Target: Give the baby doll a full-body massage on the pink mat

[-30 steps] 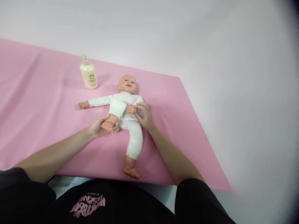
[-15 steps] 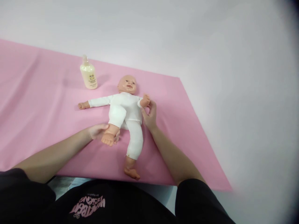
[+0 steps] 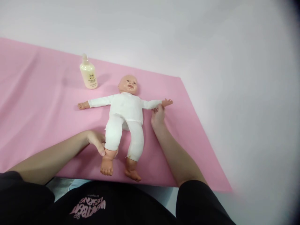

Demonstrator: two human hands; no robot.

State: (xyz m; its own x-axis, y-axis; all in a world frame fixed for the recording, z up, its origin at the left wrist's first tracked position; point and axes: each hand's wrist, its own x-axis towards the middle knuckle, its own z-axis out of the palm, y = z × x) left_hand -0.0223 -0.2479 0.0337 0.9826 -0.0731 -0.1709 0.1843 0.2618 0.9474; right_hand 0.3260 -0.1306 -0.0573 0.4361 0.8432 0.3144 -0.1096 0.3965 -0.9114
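A baby doll (image 3: 128, 107) with a white cloth body lies on its back, head away from me. My left hand (image 3: 96, 142) is wrapped round the doll's leg (image 3: 110, 151) at the ankle, thumb on top and the other fingers mostly hidden beneath. With its fingers pinched, my right hand (image 3: 158, 116) grips the doll's arm (image 3: 153, 103) close to the wrist. That arm is stretched out to the right, its small hand (image 3: 167, 102) spread. The other arm (image 3: 98, 102) reaches out to the left, and the second leg (image 3: 135, 147) rests straight on the pink cover.
A pump bottle (image 3: 89, 75) of pale yellow liquid stands behind the doll to the left. The pink cover (image 3: 53, 103) has creases on its left side. Its near edge runs just in front of my body, and a white surface (image 3: 211, 62) extends beyond its far and right edges.
The doll's leg in my left hand has gone from bent up to stretched toward me. My right hand has moved the doll's arm from folded near its body out to the right.
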